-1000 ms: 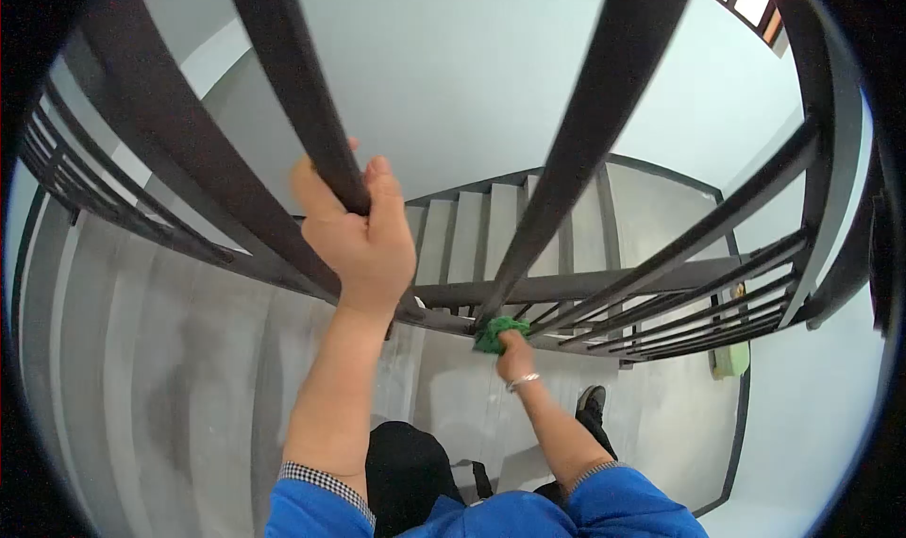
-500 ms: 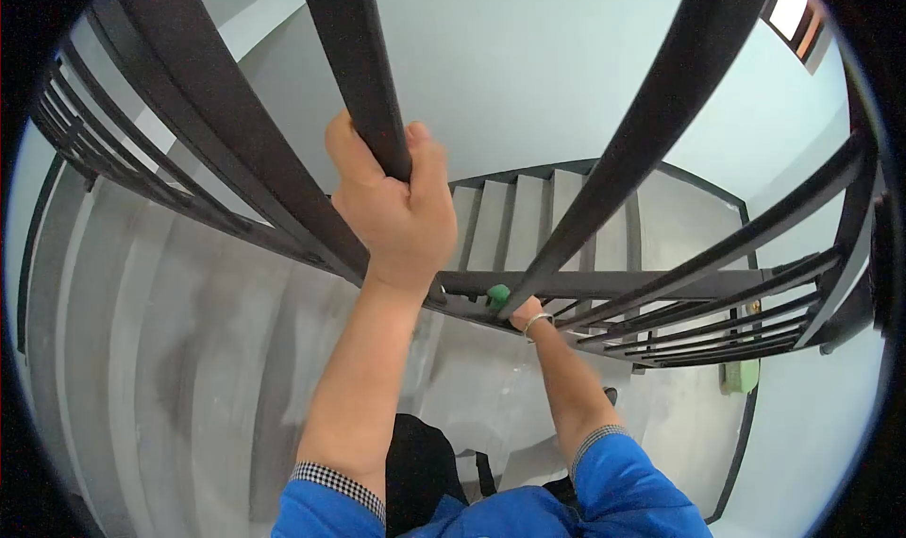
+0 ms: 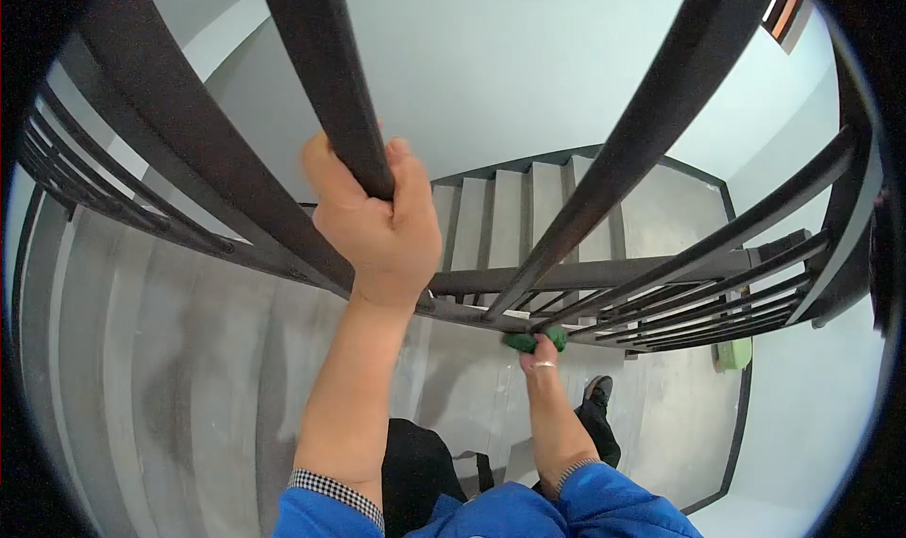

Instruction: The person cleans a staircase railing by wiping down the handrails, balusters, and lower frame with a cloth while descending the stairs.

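Note:
My left hand (image 3: 379, 228) is wrapped around a dark metal baluster (image 3: 326, 66) of the stair railing. Lower down, my right hand (image 3: 540, 353) is closed on a bunched green cloth (image 3: 555, 337), parts of which stick out on both sides of the fingers. That cloth is at the near side of the railing's bottom rail (image 3: 453, 309); whether it touches the metal I cannot tell. A bracelet circles my right wrist.
Grey stairs (image 3: 170, 349) run along the left, and another flight (image 3: 510, 217) lies beyond the railing. A light green object (image 3: 733, 354) is on the landing floor at the right, near the wall. My shoe (image 3: 598, 390) shows below the right hand.
My right hand has drawn the green cloth back from among the balusters to the near side of the bottom rail. My left hand keeps its hold, and the view has shifted slightly.

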A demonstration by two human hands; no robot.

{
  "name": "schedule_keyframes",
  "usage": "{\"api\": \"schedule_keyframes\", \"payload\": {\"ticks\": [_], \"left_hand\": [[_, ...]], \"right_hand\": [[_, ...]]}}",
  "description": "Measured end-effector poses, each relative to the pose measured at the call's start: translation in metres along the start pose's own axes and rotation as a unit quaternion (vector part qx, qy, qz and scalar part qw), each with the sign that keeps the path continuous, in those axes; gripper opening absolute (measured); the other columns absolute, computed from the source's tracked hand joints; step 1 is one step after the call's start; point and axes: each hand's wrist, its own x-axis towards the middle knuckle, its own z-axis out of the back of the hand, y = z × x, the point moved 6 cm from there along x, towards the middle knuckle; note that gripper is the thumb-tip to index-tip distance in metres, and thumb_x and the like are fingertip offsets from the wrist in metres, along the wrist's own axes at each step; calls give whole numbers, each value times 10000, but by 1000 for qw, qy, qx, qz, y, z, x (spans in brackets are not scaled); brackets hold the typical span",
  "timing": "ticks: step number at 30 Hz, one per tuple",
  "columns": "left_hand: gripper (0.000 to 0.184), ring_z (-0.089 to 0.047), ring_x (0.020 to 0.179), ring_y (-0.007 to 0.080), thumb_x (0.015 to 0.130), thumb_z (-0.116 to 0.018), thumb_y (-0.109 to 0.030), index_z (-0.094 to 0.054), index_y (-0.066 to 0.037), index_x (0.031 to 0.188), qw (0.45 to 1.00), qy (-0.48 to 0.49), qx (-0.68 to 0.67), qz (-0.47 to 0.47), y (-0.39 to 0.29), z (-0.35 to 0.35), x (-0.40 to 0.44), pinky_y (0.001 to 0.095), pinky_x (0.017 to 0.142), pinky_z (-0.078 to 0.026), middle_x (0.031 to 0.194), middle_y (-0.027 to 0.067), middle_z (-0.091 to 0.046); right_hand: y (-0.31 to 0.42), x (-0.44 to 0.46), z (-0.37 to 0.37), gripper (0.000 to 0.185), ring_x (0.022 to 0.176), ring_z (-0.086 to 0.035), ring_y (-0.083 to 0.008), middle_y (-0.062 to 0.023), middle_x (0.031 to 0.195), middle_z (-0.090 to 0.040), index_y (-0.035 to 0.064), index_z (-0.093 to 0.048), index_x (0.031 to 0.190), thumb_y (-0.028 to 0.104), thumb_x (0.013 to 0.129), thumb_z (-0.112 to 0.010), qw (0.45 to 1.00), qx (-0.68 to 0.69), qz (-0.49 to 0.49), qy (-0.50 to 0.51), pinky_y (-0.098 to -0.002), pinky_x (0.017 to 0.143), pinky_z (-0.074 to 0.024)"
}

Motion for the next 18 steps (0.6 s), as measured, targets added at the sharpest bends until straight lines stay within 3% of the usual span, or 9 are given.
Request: {"api": "schedule_keyframes", "payload": {"ticks": [1, 3, 5, 7, 10, 12, 14, 17, 18], "left_hand": [[225, -466, 551, 80, 794, -538, -20, -433, -9, 993, 1000, -1, -13, 9, 0, -1, -2, 211, 528, -388, 725, 29, -483], [205, -401, 562, 60, 806, -539, -34, -435, -43, 983, 999, -5, -34, 15, 0, -3, -1, 204, 521, -339, 673, -15, -418], [198, -406, 555, 71, 802, -543, -34, -436, -41, 969, 999, 9, -32, 39, 3, -1, -4, 216, 516, -347, 672, -12, -422], [194, -412, 559, 74, 799, -545, -37, -438, -39, 962, 999, 6, -21, 25, 4, 1, -3, 218, 519, -353, 677, -8, -429], [194, -431, 577, 88, 799, -544, -50, -442, -32, 963, 1000, -1, -2, 15, 5, 2, -5, 230, 535, -371, 699, 6, -451], [199, -445, 590, 99, 801, -541, -59, -445, -26, 972, 1000, -2, -1, 4, 2, 4, -9, 240, 547, -384, 716, 17, -468], [225, -482, 661, 130, 816, -526, -77, -441, -7, 1012, 999, -3, 44, 26, 3, 2, -17, 262, 607, -415, 798, 57, -506], [348, -499, 738, 152, 851, -525, -116, -387, 40, 1130, 996, 44, 21, 81, 2, 7, -36, 276, 681, -425, 898, 95, -512], [408, -501, 898, 209, 872, -505, -132, -335, 44, 1199, 984, 95, 8, 151, 12, 7, -47, 327, 793, -411, 1038, 146, -487]], "right_hand": [[-7, 3, -8, 438, 881, -548, -276, -128, 977, -549, 29, -385, 1169, -52, 748, -474, 994, -101, 37, 0, -378, 717, -515], [-35, -42, -57, 361, 891, -552, -250, -120, 1040, -528, 27, -451, 1059, -70, 712, -465, 983, 74, 125, 113, -390, 803, -486], [-62, -106, -104, 435, 909, -540, -245, -126, 1058, -517, 33, -393, 1123, -67, 706, -468, 992, -4, 92, 81, -382, 812, -480], [-136, -78, -126, 481, 940, -525, -260, -116, 1100, -489, 24, -348, 1176, -72, 722, -473, 970, -144, 85, 177, -368, 815, -461], [-115, -195, -163, 509, 901, -535, -254, -128, 1064, -505, 7, -312, 1229, -57, 751, -474, 970, -104, 119, 187, -347, 817, -445], [-112, -226, -174, 458, 880, -547, -244, -138, 1022, -539, -38, -354, 1213, -31, 775, -485, 928, -55, -67, 361, -340, 840, -429], [-103, -195, -128, 351, 903, -551, -233, -140, 1024, -554, -66, -438, 1131, -1, 793, -508, 899, -61, -164, 401, -354, 848, -429], [-25, -203, -25, 359, 1057, -516, -268, -145, 1132, -542, -31, -462, 1148, 90, 815, -517, 895, -30, -247, 371, -399, 956, -374], [3, -201, 10, 390, 1109, -481, -291, -163, 1190, -508, -36, -447, 1175, 95, 813, -505, 910, -1, -231, 343, -424, 995, -333]]}}
